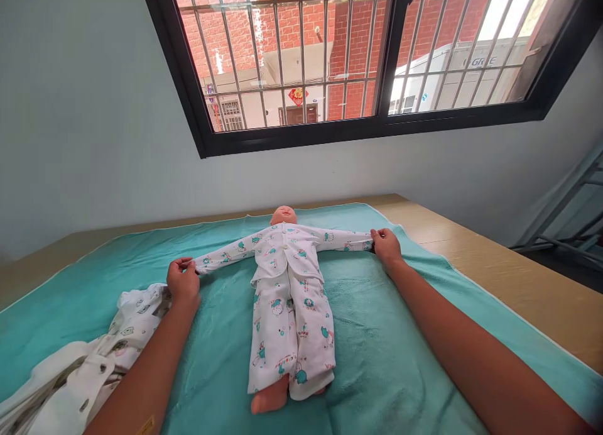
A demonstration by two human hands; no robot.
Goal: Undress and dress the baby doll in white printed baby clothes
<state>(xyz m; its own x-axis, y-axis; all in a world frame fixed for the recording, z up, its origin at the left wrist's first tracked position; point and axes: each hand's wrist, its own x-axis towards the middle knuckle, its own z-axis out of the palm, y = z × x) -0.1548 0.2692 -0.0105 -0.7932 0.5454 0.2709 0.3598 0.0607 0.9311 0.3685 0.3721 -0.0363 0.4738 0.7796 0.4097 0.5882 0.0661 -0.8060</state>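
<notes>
A baby doll [284, 215] lies on its back, its head toward the wall. It wears a white printed jacket [286, 254] and matching trousers [293, 334], with one bare foot showing below the left leg. My left hand [183, 278] pinches the end of the jacket's left-side sleeve [226, 254]. On the other side my right hand [386, 245] grips the cuff of the right-side sleeve [346, 239]. Both sleeves are stretched straight out sideways. The doll's hands are not visible.
Beneath the doll a teal blanket [377, 322] covers much of a wooden table [509, 284]. Crumpled white printed clothes [113, 341] lie at the left, partly behind my left forearm. A barred window [301, 64] is above; a metal frame [560, 202] stands at the right.
</notes>
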